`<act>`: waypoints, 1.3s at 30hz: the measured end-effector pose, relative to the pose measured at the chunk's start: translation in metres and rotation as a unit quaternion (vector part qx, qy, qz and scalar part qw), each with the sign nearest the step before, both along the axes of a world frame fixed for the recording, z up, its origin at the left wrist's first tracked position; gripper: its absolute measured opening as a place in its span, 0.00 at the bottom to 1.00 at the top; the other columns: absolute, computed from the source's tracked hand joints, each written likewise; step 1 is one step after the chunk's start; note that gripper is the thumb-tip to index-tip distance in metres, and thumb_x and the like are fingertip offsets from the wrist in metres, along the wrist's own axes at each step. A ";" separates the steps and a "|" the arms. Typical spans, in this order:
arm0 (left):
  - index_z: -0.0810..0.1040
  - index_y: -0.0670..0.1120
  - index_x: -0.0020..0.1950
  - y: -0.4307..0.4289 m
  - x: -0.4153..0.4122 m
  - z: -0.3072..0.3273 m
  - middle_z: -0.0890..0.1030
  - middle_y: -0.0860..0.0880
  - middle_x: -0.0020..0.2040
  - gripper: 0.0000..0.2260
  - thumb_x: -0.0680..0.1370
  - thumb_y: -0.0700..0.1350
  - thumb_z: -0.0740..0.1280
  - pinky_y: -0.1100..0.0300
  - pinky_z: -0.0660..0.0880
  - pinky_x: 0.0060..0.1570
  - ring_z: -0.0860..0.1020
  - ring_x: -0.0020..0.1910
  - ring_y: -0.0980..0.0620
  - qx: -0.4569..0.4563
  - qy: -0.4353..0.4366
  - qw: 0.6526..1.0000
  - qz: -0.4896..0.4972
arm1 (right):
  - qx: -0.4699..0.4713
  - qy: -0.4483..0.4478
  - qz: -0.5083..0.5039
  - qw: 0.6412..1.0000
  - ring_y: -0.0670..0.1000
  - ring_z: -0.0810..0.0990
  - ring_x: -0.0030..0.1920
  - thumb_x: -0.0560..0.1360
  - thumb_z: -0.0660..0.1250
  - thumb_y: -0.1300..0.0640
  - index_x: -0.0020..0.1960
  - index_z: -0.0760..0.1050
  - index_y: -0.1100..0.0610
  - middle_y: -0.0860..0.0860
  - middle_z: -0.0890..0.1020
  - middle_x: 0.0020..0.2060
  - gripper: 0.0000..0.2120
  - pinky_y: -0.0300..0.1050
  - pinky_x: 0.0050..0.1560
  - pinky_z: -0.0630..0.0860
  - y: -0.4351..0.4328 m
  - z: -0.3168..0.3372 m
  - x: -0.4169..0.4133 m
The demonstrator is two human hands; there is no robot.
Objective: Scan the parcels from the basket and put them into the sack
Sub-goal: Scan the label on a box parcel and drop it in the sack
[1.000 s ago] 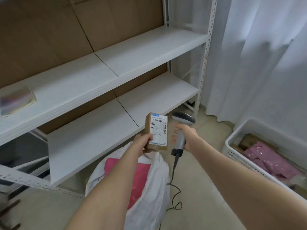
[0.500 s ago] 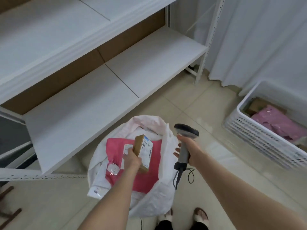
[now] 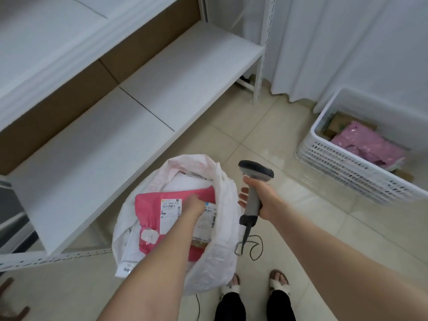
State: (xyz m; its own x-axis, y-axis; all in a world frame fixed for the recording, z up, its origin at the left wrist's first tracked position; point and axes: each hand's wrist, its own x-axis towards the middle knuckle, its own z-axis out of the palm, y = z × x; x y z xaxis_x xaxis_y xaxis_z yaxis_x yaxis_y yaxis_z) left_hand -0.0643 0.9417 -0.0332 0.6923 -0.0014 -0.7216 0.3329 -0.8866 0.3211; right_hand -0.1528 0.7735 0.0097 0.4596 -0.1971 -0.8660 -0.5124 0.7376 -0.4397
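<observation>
On the left stands a white shelf point(image 3: 120, 135), its lower board reaching down close to the white sack point(image 3: 222, 258) that sits open on the tiled floor point(image 3: 289, 228). Inside the sack a pink mailer point(image 3: 150, 205) lies flat, label up. The left hand point(image 3: 193, 206) is down in the sack's mouth, resting over the mailer's right side and against the left edge of a brown boxed parcel point(image 3: 208, 220) that lies label-up beside it. Its fingers are turned away from view, so I cannot tell whether they grip the box. Just outside the sack's right rim, the right hand point(image 3: 266, 201) is wrapped round the handle of a grey scanner point(image 3: 253, 181), head up, cable point(image 3: 252, 247) dangling. Well apart at the far right sits the white basket point(image 3: 342, 167), with pink parcels point(image 3: 368, 145) inside.
</observation>
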 end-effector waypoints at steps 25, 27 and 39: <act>0.74 0.42 0.65 -0.445 -0.079 0.246 0.76 0.43 0.63 0.16 0.77 0.38 0.65 0.57 0.71 0.58 0.74 0.61 0.45 -0.230 -0.121 0.946 -0.196 | -0.010 -0.168 -0.333 0.928 0.52 0.78 0.34 0.75 0.70 0.59 0.54 0.75 0.64 0.56 0.80 0.33 0.11 0.46 0.40 0.77 -0.330 0.180 -0.128; 0.74 0.43 0.65 -0.478 -0.073 0.240 0.76 0.43 0.63 0.16 0.77 0.39 0.65 0.56 0.72 0.59 0.74 0.61 0.45 -0.225 -0.116 0.946 -0.205 | -0.005 -0.160 -0.341 0.926 0.52 0.79 0.34 0.74 0.71 0.59 0.53 0.76 0.64 0.56 0.80 0.34 0.11 0.46 0.39 0.78 -0.360 0.173 -0.125; 0.76 0.44 0.64 -0.693 -0.011 0.160 0.77 0.43 0.62 0.15 0.76 0.41 0.67 0.53 0.72 0.63 0.75 0.62 0.44 -0.175 -0.068 0.949 -0.254 | -0.005 -0.099 -0.407 0.908 0.49 0.82 0.32 0.74 0.72 0.57 0.46 0.78 0.60 0.53 0.83 0.31 0.07 0.45 0.39 0.79 -0.574 0.113 -0.083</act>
State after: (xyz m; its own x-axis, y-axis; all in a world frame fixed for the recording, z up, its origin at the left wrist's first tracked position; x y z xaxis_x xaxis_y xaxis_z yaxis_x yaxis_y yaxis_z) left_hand -0.0749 0.2484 0.1272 0.6241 -0.5837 -0.5195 -0.1750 -0.7524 0.6351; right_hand -0.2353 0.1999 0.1222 0.3041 -0.5487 -0.7787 0.2899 0.8320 -0.4730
